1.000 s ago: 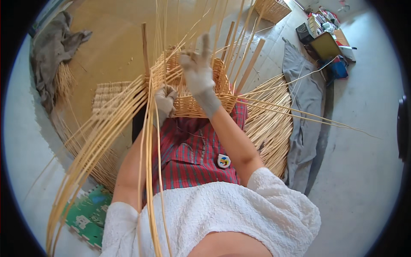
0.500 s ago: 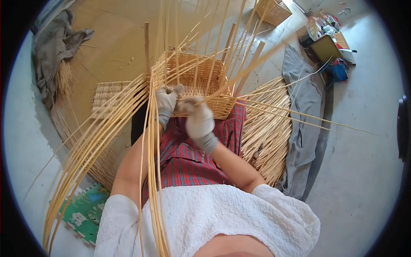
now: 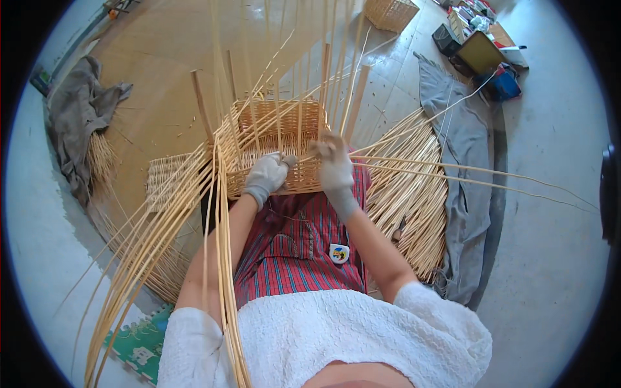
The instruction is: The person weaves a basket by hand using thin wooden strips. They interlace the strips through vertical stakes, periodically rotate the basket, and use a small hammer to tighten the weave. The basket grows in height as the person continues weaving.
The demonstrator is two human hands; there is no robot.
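A half-woven cane basket [image 3: 265, 116] sits over my lap, its upright stakes rising and long loose canes [image 3: 162, 233] fanning down to the lower left. My left hand [image 3: 267, 174], in a pale work glove, has its fingers closed on the basket's near edge, around the base of a stake. My right hand [image 3: 335, 169], gloved the same way, is raised at the near right corner among the stakes; its fingertips are blurred, so what they hold is unclear. A striped red apron [image 3: 297, 265] lies under the basket.
A flat woven panel [image 3: 165, 178] lies left. A heap of canes [image 3: 401, 213] rests on grey cloth [image 3: 469, 213] at the right. Another grey cloth [image 3: 77, 110] is at the left, a finished basket [image 3: 391, 13] behind, and piled items [image 3: 479, 55] at the back right.
My left hand has shifted right along the near edge. My right hand, low at the middle half a second ago, has moved up and right to the corner. The basket sits slightly lower in view.
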